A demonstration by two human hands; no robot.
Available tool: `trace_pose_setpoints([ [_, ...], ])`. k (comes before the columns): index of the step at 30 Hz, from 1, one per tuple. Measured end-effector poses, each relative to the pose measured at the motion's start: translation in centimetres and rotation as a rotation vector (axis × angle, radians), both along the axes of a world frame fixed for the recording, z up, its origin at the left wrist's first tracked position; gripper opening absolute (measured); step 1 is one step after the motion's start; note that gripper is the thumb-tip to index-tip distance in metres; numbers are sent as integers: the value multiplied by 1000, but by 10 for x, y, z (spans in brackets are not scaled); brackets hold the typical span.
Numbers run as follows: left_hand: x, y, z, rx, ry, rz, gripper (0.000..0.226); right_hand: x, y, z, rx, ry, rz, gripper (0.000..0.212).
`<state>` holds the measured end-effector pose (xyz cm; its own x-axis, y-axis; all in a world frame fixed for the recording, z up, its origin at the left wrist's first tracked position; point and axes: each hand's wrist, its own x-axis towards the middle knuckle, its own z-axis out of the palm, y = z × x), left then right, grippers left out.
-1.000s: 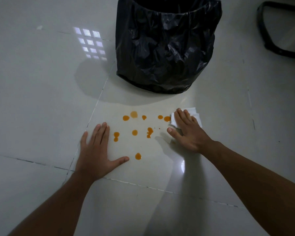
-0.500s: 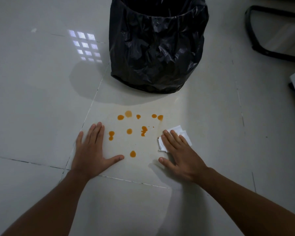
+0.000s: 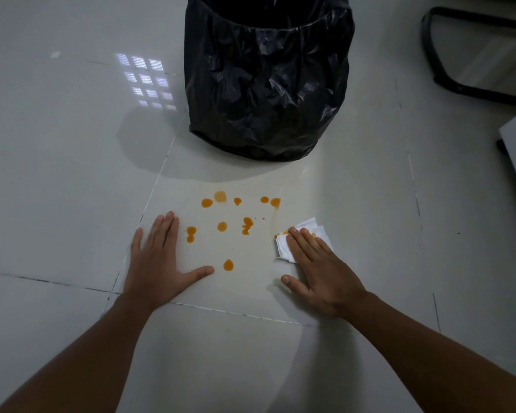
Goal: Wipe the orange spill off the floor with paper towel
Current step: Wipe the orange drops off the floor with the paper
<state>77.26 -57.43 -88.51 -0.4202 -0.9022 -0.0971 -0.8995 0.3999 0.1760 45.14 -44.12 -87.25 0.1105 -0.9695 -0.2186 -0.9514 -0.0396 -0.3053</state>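
Pulled back toward the person over the past second, the right hand (image 3: 322, 269) and its paper towel (image 3: 304, 239) now sit at the spill's 4 o'clock edge, down from the upper right drops where they were pressed before. A faint orange streak (image 3: 273, 217) runs from the drop at 1 o'clock down to the towel, whose near corner is stained orange. The hand lies flat, fingers together on top of the folded towel and thumb splayed on the tile, pressing rather than gripping.

At the spill's 8 o'clock side, the left hand (image 3: 161, 263) is spread palm down on the floor (image 3: 57, 174), holding nothing, thumb tip just beside the lowest drop. It has kept its place.

Between the hands, the spill (image 3: 222, 226) is a scatter of about a dozen orange drops on a pale glossy tile, mostly unwiped.

At 12 o'clock beyond the spill stands a bin (image 3: 268, 79) lined with a black bag. A dark curved frame (image 3: 471, 52) lies at 2 o'clock, well apart.
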Motion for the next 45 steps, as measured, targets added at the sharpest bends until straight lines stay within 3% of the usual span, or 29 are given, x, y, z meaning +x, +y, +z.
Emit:
trace_pose_setpoints([
  [7,2,0,-5,-21,1,0,131,6,2,0,-11,-86,-151,83],
  [11,3,-1,-6,-29,-2,0,130,12,6,-6,11,19,-51,83],
  [20,2,-1,-8,-39,-7,0,128,14,1,-9,-30,36,-5,90],
  [26,2,-1,-7,-31,-15,7,128,11,-6,-10,-33,48,-194,93],
  [31,2,-3,-8,-27,-29,5,128,23,-3,-14,-52,26,-32,92],
  [45,0,-1,-4,-36,-10,14,129,23,7,-12,-37,59,-246,98],
])
